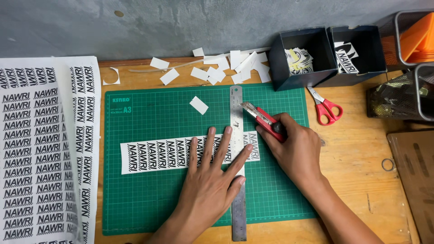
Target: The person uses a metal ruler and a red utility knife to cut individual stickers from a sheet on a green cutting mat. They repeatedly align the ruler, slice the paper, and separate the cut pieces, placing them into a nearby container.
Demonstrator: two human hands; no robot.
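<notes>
head view, looking down at a wooden table: your left hand (212,178) lies flat with fingers spread open, pressing a steel ruler (238,171) and a strip of printed stickers (158,156) onto a green cutting mat (149,203). your right hand (296,151) is closed around a red utility knife (262,118), its blade just beside the ruler's right edge, above the strip. red scissors (326,108) lie to the right, off the mat

A red utility knife (264,120) points its extended blade toward eleven o'clock beside a steel ruler (238,135) lying upright, twelve to six, across a white strip of printed stickers (158,156) lying flat, three to nine.
</notes>
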